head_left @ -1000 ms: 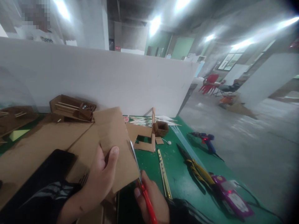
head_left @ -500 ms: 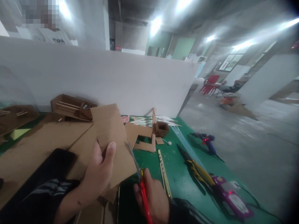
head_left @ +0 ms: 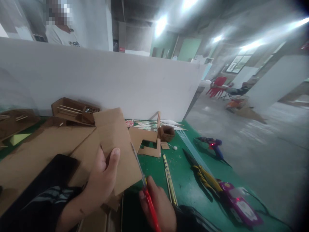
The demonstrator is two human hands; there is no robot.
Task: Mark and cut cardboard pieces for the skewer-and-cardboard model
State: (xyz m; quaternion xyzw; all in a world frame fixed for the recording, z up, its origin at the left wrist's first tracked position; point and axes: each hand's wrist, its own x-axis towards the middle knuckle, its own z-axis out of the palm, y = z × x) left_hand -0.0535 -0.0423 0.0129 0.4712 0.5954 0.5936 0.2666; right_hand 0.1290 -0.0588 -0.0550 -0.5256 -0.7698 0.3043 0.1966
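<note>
My left hand [head_left: 105, 170] is closed on a flat piece of cardboard [head_left: 123, 151], the thumb pressing on its face. In my right hand [head_left: 159, 206] are red-handled scissors [head_left: 149, 201]. Their blades lie along the cardboard's right edge and point away from me; whether they are parted is hard to make out. Beyond the blades rests a cut cardboard frame [head_left: 149, 150] with a rectangular opening. Beside it stands a small open cardboard box [head_left: 167, 133]. Wooden sticks [head_left: 170, 180] lie to the right of the scissors.
Long-nosed pliers [head_left: 202, 175] with yellow handles lie on the green table [head_left: 185, 193], near a purple device [head_left: 241, 206] with a cord. A glue gun [head_left: 212, 146] is at the right edge. A white partition [head_left: 108, 80] bounds the back; a person [head_left: 62, 33] stands behind it.
The scissors and my right hand have shifted slightly along the cardboard's edge. My left hand keeps its hold. The person behind the partition has moved to the right.
</note>
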